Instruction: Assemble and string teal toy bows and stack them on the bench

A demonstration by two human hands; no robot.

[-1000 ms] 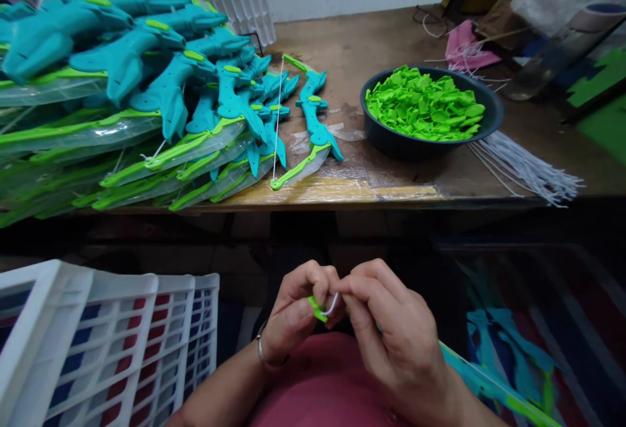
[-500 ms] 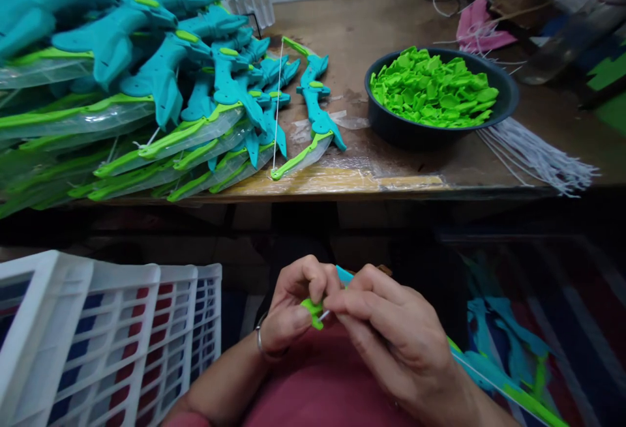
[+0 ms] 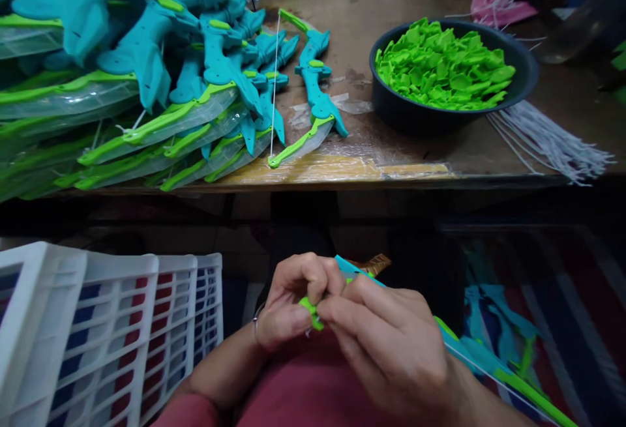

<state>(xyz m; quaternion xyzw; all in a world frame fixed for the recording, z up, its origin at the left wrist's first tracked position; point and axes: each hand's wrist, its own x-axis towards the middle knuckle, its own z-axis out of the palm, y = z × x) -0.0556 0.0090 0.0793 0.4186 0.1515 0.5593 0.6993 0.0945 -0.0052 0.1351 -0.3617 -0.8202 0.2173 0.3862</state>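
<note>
Both hands meet low in the middle, over my lap. My left hand (image 3: 291,300) pinches a small bright green plastic piece (image 3: 311,310) at the tip of a teal and green toy bow (image 3: 469,355). The bow runs off to the lower right. My right hand (image 3: 386,342) is closed beside it, its thumb and forefinger pinched on the white string end against the green piece. The string itself is mostly hidden by my fingers.
A pile of finished teal toy bows (image 3: 147,81) covers the left of the wooden table (image 3: 391,166). A dark bowl (image 3: 523,81) holds several green pieces (image 3: 445,65), with white strings (image 3: 548,143) beside it. A white crate (image 3: 107,329) stands lower left.
The camera has tipped down, so the table sits higher in view. My hands have closed tighter on the green piece; the loop of white string seen earlier is now hidden.
</note>
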